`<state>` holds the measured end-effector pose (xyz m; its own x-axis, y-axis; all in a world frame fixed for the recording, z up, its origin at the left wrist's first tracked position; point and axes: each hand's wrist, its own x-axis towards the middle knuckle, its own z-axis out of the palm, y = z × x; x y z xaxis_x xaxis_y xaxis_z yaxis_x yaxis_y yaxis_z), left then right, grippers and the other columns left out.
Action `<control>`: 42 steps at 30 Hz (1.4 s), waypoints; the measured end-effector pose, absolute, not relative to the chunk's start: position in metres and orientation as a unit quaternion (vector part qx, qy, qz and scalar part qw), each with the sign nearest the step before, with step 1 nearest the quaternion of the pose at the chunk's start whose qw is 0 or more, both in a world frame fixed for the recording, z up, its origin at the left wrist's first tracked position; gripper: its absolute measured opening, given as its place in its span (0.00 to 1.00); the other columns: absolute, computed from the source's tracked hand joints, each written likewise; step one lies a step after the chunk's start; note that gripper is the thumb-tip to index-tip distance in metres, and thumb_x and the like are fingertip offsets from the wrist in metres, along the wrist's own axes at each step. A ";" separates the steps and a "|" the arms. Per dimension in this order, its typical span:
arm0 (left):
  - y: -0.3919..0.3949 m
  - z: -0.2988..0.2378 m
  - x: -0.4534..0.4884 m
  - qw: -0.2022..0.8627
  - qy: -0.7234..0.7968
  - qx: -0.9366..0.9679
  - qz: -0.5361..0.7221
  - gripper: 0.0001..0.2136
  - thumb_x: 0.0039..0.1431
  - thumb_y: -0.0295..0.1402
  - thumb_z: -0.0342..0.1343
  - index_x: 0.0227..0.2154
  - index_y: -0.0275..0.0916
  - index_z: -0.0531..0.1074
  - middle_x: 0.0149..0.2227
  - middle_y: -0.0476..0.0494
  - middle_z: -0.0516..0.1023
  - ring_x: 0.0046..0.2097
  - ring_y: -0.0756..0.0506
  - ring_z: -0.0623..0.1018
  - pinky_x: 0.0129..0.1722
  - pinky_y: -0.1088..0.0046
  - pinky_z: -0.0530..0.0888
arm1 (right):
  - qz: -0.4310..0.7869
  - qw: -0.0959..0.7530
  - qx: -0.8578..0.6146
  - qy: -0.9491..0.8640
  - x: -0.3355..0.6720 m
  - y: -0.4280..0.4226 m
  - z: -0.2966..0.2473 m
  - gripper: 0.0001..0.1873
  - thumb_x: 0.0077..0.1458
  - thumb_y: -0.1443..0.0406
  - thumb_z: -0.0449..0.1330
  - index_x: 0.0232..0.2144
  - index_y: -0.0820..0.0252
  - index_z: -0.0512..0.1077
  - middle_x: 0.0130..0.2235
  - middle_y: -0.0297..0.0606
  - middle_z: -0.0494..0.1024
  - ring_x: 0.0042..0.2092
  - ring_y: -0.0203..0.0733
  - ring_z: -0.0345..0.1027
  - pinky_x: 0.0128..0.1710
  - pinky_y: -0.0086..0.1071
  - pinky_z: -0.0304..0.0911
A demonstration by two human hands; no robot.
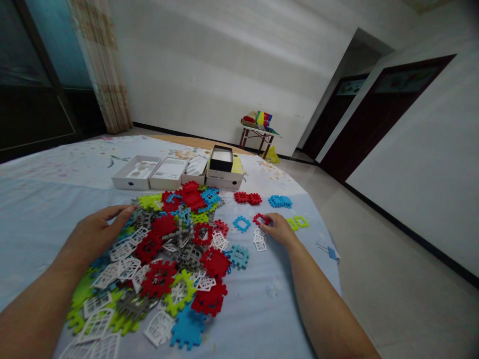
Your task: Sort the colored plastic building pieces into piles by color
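The right hand (279,229) grasps a small red frame piece (256,219) between thumb and fingers at its right-hand side. The piece is located inward of the table's right edge, at or just above the tablecloth (273,304); contact with the cloth cannot be confirmed.

Handling: the piece appears to be moulded plastic, and is judged light, stiff and moderately smooth. Breakage is unlikely under finger pressure. Suitable hold: a pinch across one side of the notched rim, leaving the central opening free. The notches should limit slipping, but may snag on neighbouring pieces.

Adjacent items: a blue frame piece (235,224) lies to the left, apart from the red one. White lattice pieces (259,240) lie just nearer the wearer; these look thinner and are judged easier to bend, so an edge hold is advisable. Lime-green pieces (291,224) lie beyond the hand, toward the right edge. Red pieces (247,198) and blue pieces (280,201) form separate groups toward the far edge.

The left hand (99,230) is at the left border of the mixed pile (189,257), thumb and forefinger extended; whether it grips anything cannot be determined. Boxes (130,183) stand behind the pile, toward the far edge.
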<state>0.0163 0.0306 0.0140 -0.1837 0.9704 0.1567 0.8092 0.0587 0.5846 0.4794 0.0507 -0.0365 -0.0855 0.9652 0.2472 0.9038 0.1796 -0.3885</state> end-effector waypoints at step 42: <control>0.041 -0.015 -0.001 0.164 0.761 0.541 0.319 0.21 0.53 0.45 0.44 0.42 0.39 0.73 0.43 0.45 0.76 0.42 0.45 0.73 0.43 0.72 0.67 | 0.087 0.249 -0.590 -0.763 0.419 0.047 -0.025 0.13 0.49 0.60 0.59 0.35 0.61 0.73 0.33 0.39 0.74 0.34 0.38 0.66 0.37 0.31 0.60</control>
<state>-0.0013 0.0410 -0.0151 -0.3610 0.9277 0.0953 0.7175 0.2110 0.6638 0.4189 0.0466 -0.0246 -0.1796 0.9437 0.2776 0.8575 0.2885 -0.4259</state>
